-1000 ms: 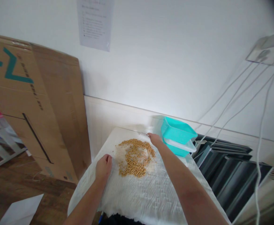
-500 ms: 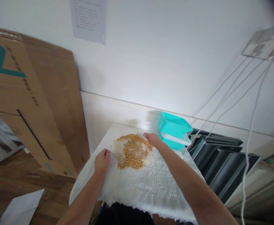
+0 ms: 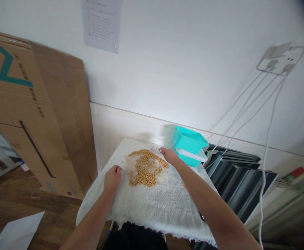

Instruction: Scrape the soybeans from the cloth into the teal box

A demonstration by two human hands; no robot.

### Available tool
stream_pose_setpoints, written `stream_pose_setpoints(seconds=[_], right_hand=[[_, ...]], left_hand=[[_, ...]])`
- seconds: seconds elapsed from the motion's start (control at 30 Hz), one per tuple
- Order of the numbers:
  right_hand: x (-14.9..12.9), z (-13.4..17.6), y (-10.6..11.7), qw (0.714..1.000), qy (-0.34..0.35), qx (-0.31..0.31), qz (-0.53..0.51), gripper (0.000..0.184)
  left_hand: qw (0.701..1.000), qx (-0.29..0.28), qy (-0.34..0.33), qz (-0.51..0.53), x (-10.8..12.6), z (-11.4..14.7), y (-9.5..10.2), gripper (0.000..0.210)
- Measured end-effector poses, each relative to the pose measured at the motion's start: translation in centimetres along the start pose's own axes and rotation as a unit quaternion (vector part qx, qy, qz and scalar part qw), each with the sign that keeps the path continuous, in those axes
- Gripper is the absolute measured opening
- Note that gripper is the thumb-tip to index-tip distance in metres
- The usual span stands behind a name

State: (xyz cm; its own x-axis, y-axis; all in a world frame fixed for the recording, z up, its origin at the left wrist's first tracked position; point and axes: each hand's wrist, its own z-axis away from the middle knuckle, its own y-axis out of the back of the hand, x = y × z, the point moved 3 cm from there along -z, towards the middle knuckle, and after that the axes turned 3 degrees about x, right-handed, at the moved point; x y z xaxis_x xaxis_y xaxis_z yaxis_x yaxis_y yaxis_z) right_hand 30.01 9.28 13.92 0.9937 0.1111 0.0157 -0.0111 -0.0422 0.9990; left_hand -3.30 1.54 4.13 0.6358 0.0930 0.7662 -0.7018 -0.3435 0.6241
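A spread heap of yellow soybeans [image 3: 146,176] lies on a white textured cloth [image 3: 152,208] over a small table. Pale grains like rice [image 3: 130,166] are mixed in, mostly on the heap's left side. My right hand [image 3: 169,155] is closed around a white slotted scoop [image 3: 155,150] at the heap's back right edge. Part of the scoop is hidden by my fingers and the beans. To the left of the heap my left hand [image 3: 112,177] rests on the cloth with its fingers curled in, and nothing shows in it.
Two turquoise containers [image 3: 190,139], with a white piece between them, stand stacked at the table's back right, by the wall. A large cardboard box [image 3: 63,121] leans at the left. Dark flat panels [image 3: 235,180] and hanging white cables [image 3: 268,146] are at the right.
The scoop has tilted and shows more of its face at the heap's back right edge. My left hand stays in place. The whole view has shifted slightly.
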Motion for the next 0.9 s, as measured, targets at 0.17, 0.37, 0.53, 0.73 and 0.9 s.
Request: stream_pose_setpoints(seconds=[0.17, 0.37, 0.53, 0.73, 0.9], right_hand=[[-1.6, -1.0, 0.9, 1.000, 0.003, 0.023, -0.005, 0.047], [-5.7, -4.0, 1.1, 0.998, 0.048, 0.030, 0.028, 0.047], [-9.1, -7.0, 0.3, 0.993, 0.102, 0.044, 0.050, 0.047], [-11.8, -9.4, -0.6, 0.988, 0.150, 0.017, 0.031, 0.042], [-11.4, -9.3, -1.1, 0.984, 0.177, -0.002, -0.019, 0.042]], left_hand=[[1.000, -0.002, -0.007, 0.003, 0.0, 0.0, 0.0, 0.032], [1.000, -0.007, 0.000, 0.005, 0.0, -0.1, 0.0, 0.032], [1.000, -0.005, 0.005, 0.017, -0.3, -0.1, -0.1, 0.031], [0.999, 0.007, 0.002, 0.034, -0.7, -0.4, -0.5, 0.030], [0.999, 0.013, 0.001, 0.042, -0.9, -0.4, -0.7, 0.032]])
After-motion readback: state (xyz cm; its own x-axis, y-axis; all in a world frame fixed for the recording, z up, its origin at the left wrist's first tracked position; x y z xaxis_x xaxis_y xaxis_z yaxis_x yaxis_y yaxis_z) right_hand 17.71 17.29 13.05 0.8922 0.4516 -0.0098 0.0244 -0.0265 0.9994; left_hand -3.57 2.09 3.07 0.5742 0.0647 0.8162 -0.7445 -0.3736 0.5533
